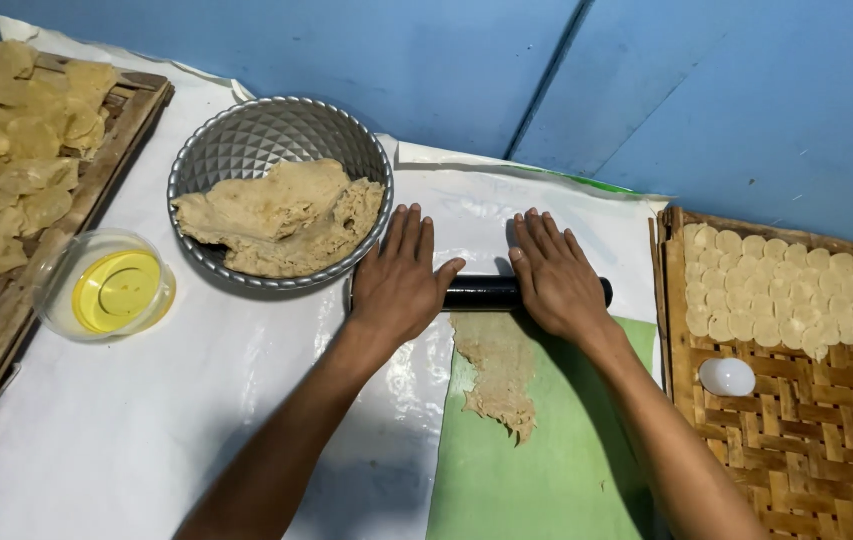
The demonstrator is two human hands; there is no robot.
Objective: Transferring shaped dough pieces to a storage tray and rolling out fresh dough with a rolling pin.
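My left hand (396, 275) and my right hand (551, 275) lie flat, palms down, on a black rolling pin (481, 292) that runs across the work surface. Just below the pin, a thin ragged strip of tan dough (498, 365) is spread on a green sheet (546, 470). A dimpled metal bowl (276, 135) behind my left hand holds a big lump of the same dough (281, 215).
A clear bowl of yellow oil (106, 290) stands at the left on white plastic sheeting (146, 420). A wooden tray (121, 130) at far left holds flattened dough pieces. At the right, a woven bamboo tray (816, 440) carries several small dough discs (791, 290) and a white round cutter (726, 377). Blue wall behind.
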